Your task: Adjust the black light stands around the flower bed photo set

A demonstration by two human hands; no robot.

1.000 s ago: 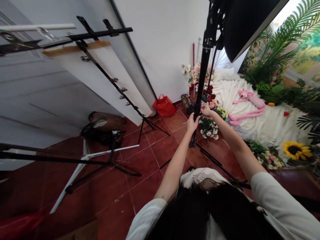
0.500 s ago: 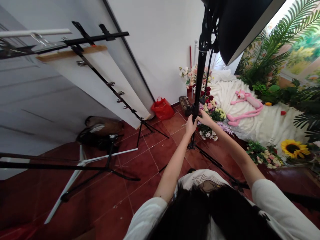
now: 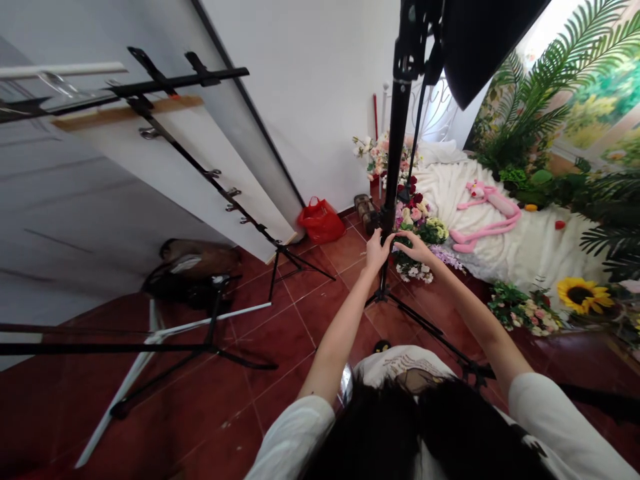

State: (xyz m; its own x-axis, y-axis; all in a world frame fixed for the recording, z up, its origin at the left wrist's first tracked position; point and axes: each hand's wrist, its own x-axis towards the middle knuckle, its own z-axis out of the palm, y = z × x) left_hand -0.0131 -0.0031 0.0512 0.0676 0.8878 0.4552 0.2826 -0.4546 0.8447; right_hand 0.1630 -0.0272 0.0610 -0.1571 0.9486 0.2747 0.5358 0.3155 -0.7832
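A black light stand (image 3: pixel 397 140) rises in front of me, with a dark lamp hood (image 3: pixel 483 47) at its top right. My left hand (image 3: pixel 379 252) is closed round the pole at a joint, its fingers partly hidden behind the pole. Just right of the pole, my right hand (image 3: pixel 413 247) has its fingers curved toward the same joint, the fingertips close to the left thumb. Whether the right fingertips press on the pole is too small to tell. Below the hands, the stand's legs (image 3: pixel 413 313) spread over the red tiles.
A red bag (image 3: pixel 321 220) lies by the wall. At the left are a backdrop stand (image 3: pixel 200 167) with clips and a white tripod (image 3: pixel 150 347). On the right, a pink plush toy (image 3: pixel 493 207) lies on white cloth (image 3: pixel 540 247) among flowers and a sunflower (image 3: pixel 583 295).
The right hand's fingers have loosened and lifted slightly from the pole. The left hand has stayed at the joint. The view has shifted a little, and the lamp hood sits higher in it.
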